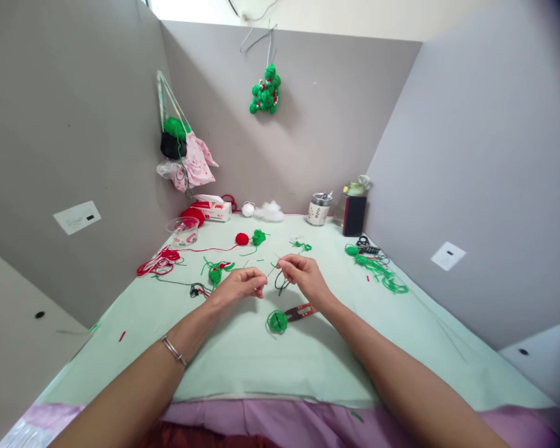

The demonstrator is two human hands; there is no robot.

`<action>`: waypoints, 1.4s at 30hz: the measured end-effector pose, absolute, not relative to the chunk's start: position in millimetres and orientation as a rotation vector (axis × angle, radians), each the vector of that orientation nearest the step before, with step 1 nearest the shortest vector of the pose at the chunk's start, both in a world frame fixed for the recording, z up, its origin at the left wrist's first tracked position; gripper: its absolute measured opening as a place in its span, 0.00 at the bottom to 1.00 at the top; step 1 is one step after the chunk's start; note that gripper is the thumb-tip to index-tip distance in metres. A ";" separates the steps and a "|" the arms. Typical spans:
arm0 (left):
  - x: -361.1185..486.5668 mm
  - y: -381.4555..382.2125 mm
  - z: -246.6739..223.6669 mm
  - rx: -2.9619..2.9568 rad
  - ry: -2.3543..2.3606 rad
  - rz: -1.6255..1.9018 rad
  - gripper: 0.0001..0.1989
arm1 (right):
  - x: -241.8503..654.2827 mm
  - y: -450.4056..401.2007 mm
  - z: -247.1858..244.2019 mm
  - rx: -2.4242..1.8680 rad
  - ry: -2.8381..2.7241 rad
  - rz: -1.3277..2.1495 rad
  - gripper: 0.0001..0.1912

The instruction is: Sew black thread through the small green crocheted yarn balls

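Observation:
My left hand (245,285) is pinched at the middle of the table, with the end of a thin dark strand or needle at its fingertips. Just right of it, my right hand (303,272) pinches the other end of this thin piece. A loop of dark yarn (281,284) hangs beside my right fingers. Below the hands lies a round green yarn piece (277,322), next to red-handled snips (299,312) partly under my right wrist. A green crocheted piece (215,274) with red and white sits behind my left hand.
Red yarn (161,261), a plastic cup (183,231) and a tissue box (212,210) stand left. A red ball (241,239) and white stuffing (269,211) lie behind. Right are a tin (318,210), a phone (355,216) and green yarn (381,274). Grey panels (308,124) enclose the table.

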State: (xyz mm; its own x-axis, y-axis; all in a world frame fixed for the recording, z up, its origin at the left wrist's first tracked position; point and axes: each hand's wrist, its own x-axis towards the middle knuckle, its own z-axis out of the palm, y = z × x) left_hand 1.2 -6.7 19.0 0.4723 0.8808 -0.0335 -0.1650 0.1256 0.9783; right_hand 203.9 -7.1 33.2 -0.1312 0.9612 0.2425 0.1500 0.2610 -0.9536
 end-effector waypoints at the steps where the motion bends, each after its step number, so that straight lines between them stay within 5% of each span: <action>1: 1.1 -7.2 20.0 1.154 0.692 0.876 0.17 | 203.8 -7.0 31.3 -1.085 -1.536 0.989 0.17; 7: -0.9 -4.3 25.6 0.806 0.625 1.090 0.12 | 192.9 -20.0 22.0 -0.946 -1.827 0.624 0.12; 12: 3.8 -8.9 19.7 1.179 0.847 1.192 0.08 | 186.0 -26.9 17.9 -0.808 -2.103 0.350 0.15; 18: 7.2 -16.3 17.3 1.646 0.856 1.245 0.03 | 193.8 -23.1 27.3 -0.978 -1.960 0.482 0.11; 32: 1.1 -6.1 20.2 1.145 0.849 1.172 0.15 | 193.4 -18.2 26.6 -1.062 -1.789 0.932 0.11; 37: -6.7 0.4 21.5 1.081 0.875 1.267 0.16 | 195.3 -18.7 36.4 -1.078 -1.695 0.915 0.12; 42: -1.0 -5.2 18.9 1.337 0.903 0.979 0.14 | 200.5 -15.1 37.4 -1.089 -1.623 0.842 0.14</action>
State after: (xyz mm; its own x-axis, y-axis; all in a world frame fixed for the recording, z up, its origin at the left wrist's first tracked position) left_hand -1.0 -5.2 18.9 0.3468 0.9375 0.0272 -0.0481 -0.0112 0.9988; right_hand 200.5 -15.1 37.4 -0.1289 0.9323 0.3379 0.2607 0.3606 -0.8956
